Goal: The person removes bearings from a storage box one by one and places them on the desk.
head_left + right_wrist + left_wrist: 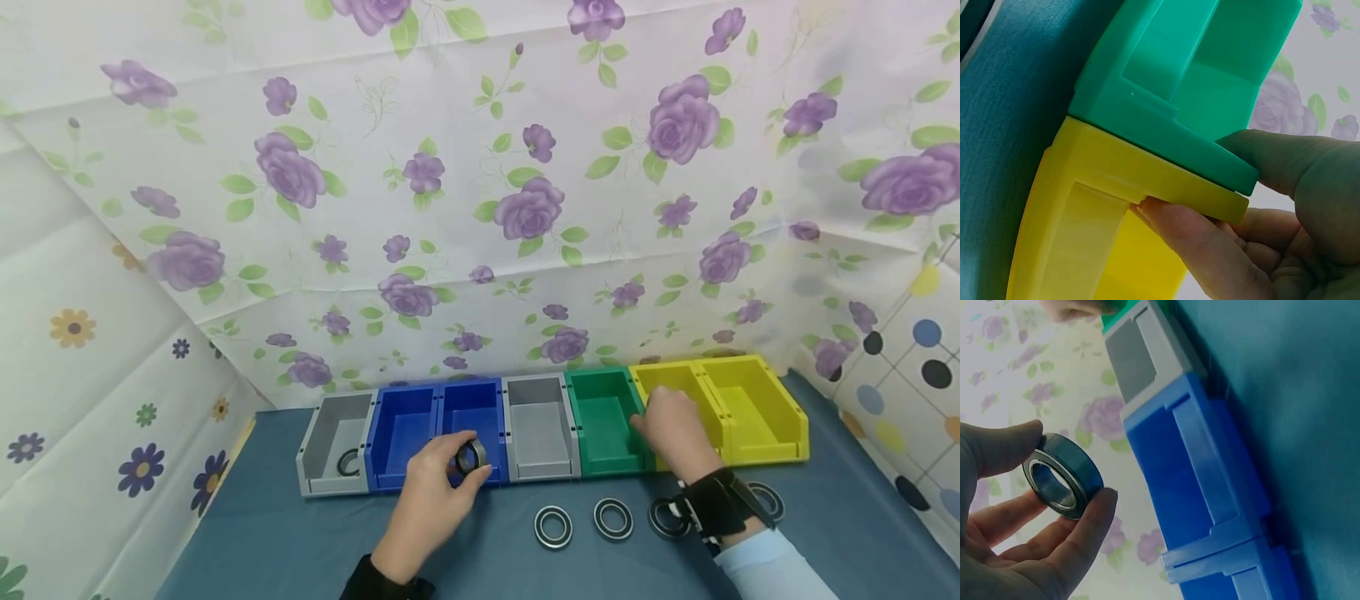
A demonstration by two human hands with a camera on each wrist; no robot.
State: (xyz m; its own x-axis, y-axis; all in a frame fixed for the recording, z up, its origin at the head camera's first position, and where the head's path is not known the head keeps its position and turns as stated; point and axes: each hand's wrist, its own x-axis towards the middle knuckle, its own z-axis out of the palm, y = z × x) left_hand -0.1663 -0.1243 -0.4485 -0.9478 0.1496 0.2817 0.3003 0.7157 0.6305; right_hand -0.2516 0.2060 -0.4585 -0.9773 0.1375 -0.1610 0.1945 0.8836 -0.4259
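Note:
My left hand (435, 492) pinches a ball bearing (1063, 478) between thumb and fingertips, holding it tilted in front of the blue bins (405, 433). With my right hand (678, 429) I grip the adjoining side walls of the green bin (1166, 134) and the yellow bin (1079, 200). The right wrist view puts the thumb on the green side and the fingers on the yellow side. Another bearing (348, 462) lies inside the left grey bin (318, 479).
Several bearings (553, 527) lie in a row on the blue tablecloth (247, 533), one partly under the right wrist. A second grey bin (542, 442) stands between blue and green. Another yellow bin (757, 417) ends the row. Flowered sheeting (450, 208) hangs behind.

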